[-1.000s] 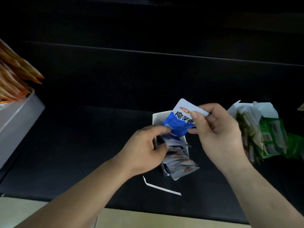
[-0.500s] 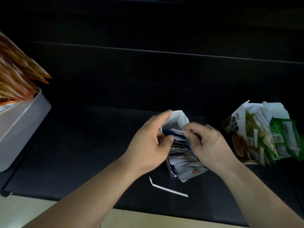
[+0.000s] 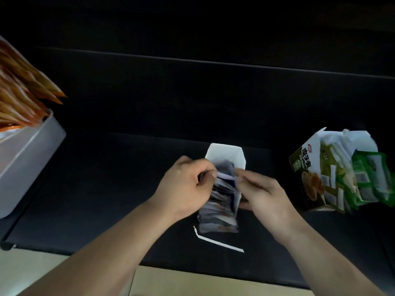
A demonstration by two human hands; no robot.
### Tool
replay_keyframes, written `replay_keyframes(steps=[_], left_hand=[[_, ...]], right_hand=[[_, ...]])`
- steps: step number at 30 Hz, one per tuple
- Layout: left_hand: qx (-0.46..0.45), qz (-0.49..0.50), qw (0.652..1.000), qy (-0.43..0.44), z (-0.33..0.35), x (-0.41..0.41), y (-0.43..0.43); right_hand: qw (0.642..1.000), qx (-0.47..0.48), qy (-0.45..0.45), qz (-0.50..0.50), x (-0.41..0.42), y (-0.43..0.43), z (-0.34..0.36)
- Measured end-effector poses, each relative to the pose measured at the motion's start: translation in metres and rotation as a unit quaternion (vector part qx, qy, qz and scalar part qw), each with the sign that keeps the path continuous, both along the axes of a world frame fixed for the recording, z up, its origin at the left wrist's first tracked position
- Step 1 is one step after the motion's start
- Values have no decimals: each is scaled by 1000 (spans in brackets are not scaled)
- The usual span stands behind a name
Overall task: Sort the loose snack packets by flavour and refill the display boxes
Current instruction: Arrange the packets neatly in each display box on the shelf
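**Blue packet now tucked in**

Well left of the white card display box [image 3: 224, 153] sits a grey plastic tray [image 3: 32, 157] of orange packets [image 3: 19, 103]. A green card box [image 3: 305, 174] spilling green packets [image 3: 367, 178] stands to the right of it. The blue packet held above the white box a second ago now sits among the blue-and-white foil packets [image 3: 220, 206] inside. The left hand [image 3: 186, 189] pinches their top edges. The right hand [image 3: 263, 195] presses straight, closed fingers against the box's right wall. The blue refill looks nearly done.

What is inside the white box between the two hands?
Blue-and-white packets packed on edge fill the white box; its far end is bare. The left hand and right hand cover their sides; the floor is hidden.
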State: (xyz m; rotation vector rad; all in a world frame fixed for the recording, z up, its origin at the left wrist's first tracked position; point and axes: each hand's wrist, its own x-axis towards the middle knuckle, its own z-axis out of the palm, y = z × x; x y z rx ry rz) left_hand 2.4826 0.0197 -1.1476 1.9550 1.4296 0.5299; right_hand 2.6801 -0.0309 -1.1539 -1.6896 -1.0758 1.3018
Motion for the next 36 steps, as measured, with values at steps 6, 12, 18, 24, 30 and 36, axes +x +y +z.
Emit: replay_keyframes(steps=[6,12,18,24,30,36], left_hand=[[47,-104,990,87,-4,-3,-11],[-14,-144,982,124,4,-6,-9],[-84,-169,975,121,15,-9,-4],[-85,-163,982,42,8,-16,-12],[-148,-211,965,37,13,-25,-8],[-107,-187,976,7,6,-25,0]], right_hand=[[980,66,-184,27,2,13,10],[878,-38,-466,108,-6,54,41],[824,-163,-525,138,-20,89,29],[823,-133,-547,82,-20,89,7],[874,-69,-474,84,-11,74,8],[943,140,-302,3,3,30,34]])
